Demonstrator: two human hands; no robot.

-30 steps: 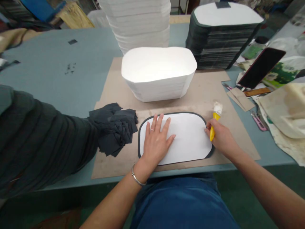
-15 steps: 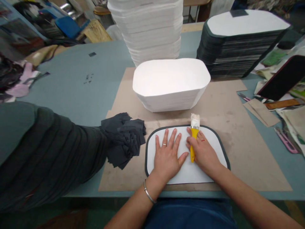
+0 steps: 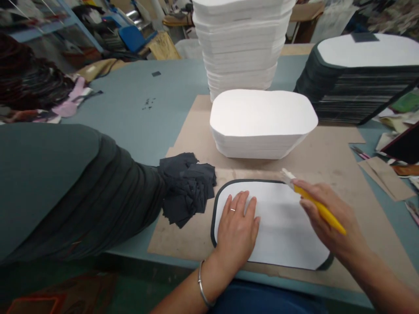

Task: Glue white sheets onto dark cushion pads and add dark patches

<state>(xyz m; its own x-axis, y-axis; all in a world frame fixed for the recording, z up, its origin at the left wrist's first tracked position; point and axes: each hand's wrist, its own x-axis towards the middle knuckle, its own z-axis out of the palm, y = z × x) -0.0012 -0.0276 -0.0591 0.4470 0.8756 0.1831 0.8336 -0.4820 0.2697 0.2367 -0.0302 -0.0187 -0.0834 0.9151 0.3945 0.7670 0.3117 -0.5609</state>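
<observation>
A white rounded panel [image 3: 281,226] lies on a slightly larger dark fabric piece [image 3: 214,218], whose dark edge shows along the left, top and lower right corner. My left hand [image 3: 237,226] rests flat on the left part of the white panel, fingers stretched out. My right hand [image 3: 330,213] is closed around the yellow handle of a paintbrush [image 3: 319,205], over the panel's right side. The brush's pale-coated bristles point up and left, near the panel's top edge. Whether they touch it I cannot tell.
Behind the panel stands a stack of white panels [image 3: 262,115], with a taller white stack [image 3: 242,48] beyond. A dark layered stack [image 3: 356,91] is at back right. Dark fabric scraps [image 3: 188,187] and a big dark fabric pile [image 3: 81,187] lie left. Cardboard [image 3: 183,240] covers the table [image 3: 131,104].
My right hand has moved right with the paintbrush, which has turned from upright to slanting. My left hand stays flat on the panel, its fingers closer together. The camera view has shifted left.
</observation>
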